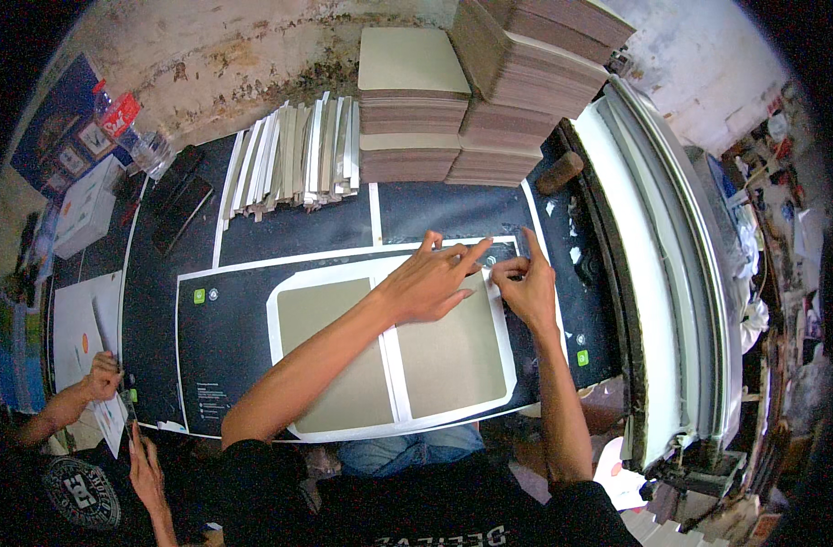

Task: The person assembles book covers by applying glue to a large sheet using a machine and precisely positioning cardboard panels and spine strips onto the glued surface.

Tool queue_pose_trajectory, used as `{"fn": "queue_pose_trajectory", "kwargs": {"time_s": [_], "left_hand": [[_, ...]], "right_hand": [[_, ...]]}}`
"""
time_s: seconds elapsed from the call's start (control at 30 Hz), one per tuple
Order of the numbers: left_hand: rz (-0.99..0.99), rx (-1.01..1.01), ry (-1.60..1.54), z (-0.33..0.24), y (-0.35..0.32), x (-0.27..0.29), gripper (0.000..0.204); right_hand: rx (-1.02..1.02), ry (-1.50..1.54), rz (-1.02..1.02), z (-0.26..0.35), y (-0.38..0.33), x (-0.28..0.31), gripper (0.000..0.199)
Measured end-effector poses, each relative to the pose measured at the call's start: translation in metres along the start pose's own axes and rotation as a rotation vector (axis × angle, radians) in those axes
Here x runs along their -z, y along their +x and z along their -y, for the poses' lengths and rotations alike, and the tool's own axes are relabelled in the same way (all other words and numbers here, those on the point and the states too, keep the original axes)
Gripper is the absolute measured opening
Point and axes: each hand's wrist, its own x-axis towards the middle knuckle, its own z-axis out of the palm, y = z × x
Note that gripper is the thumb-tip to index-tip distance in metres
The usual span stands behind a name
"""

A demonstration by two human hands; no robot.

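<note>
Lying flat at the desk (453,214) centre, the dark printed sheet (234,319) carries two grey-brown boards (453,351). At two o'clock, left hand (426,283) presses spread; right hand (523,287) pinches the sheet's edge.

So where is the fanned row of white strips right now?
In the head view, the white strips lean at the table's far edge, left of the cardboard stacks, beyond both hands.

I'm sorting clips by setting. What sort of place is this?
Probably a small bookbinding or box-making workshop: stacks of grey board against a rough wall, cut strips beside them, and both hands, left hand and right hand, pressing board panels onto a dark printed sheet.
</note>
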Motion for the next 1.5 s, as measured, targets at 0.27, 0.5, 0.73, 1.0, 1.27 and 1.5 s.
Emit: {"fn": "queue_pose_trajectory", "kwargs": {"time_s": [0.27,0.5,0.73,1.0,1.27,1.5], "left_hand": [[-0.028,-0.009,0.059,0.0,0.0,-0.018,0.08],[-0.198,0.228,-0.147,-0.02,-0.014,-0.011,0.089],[-0.309,0.518,-0.217,-0.046,-0.054,0.012,0.092],[-0.549,0.907,0.052,-0.043,-0.166,0.067,0.089],[-0.554,0.933,0.097,0.01,-0.241,0.067,0.079],[-0.552,0.838,0.057,0.041,-0.24,0.051,0.064]], "right_hand": [[-0.125,0.327,-0.013,-0.016,-0.002,0.007,0.079],[0.354,-0.156,0.154,0.023,-0.028,0.002,0.091],[0.364,-0.446,0.306,0.027,-0.035,-0.003,0.097],[0.304,-0.401,0.288,0.044,-0.034,-0.005,0.105],[0.397,-0.394,0.192,0.036,-0.051,-0.016,0.095],[0.652,-0.046,0.282,0.095,-0.095,-0.092,0.046]]}}
